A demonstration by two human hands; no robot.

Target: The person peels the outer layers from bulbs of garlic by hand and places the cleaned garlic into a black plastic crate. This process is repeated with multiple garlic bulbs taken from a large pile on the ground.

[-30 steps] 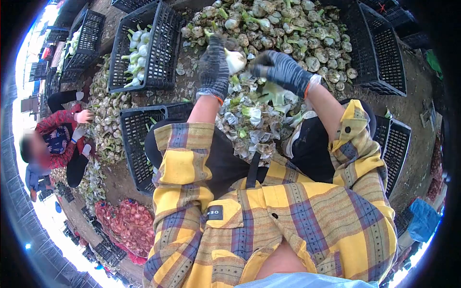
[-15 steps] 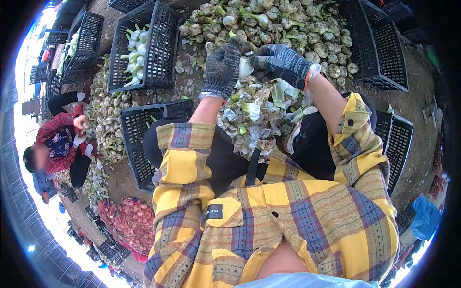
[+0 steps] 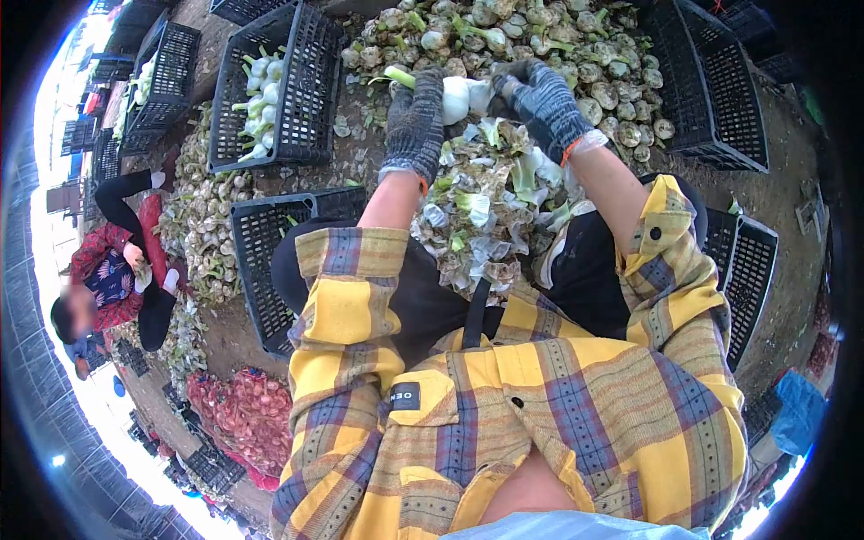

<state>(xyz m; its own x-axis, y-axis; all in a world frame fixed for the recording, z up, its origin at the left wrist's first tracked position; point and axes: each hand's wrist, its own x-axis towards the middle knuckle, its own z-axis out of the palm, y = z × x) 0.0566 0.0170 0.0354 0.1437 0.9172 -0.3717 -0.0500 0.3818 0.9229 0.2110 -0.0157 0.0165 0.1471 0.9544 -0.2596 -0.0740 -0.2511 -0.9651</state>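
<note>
In the head view, my left hand (image 3: pixel 415 121), in a grey knitted glove, is closed around a white garlic bulb (image 3: pixel 456 99). The bulb's green stem (image 3: pixel 400 77) pokes out on the left of the fingers. Just right of the bulb, my right hand (image 3: pixel 545 106), gloved the same way, pinches a pale strip of garlic skin (image 3: pixel 483 94) that stretches toward the bulb. Its fingertips are partly hidden. Below both hands lies a heap of peeled skins (image 3: pixel 477 202), between my legs.
Unpeeled garlic (image 3: pixel 531 36) is piled ahead. A black crate (image 3: pixel 310 99) with white bulbs stands at left, another crate (image 3: pixel 720 90) at right, and a crate (image 3: pixel 261 270) beside my leg. A co-worker (image 3: pixel 112 270) sits far left near red net sacks (image 3: pixel 238 418).
My right hand has moved right and slightly up, drawing skin away from the bulb. More of the white bulb and its stem now shows. The co-worker's arms and legs have shifted.
</note>
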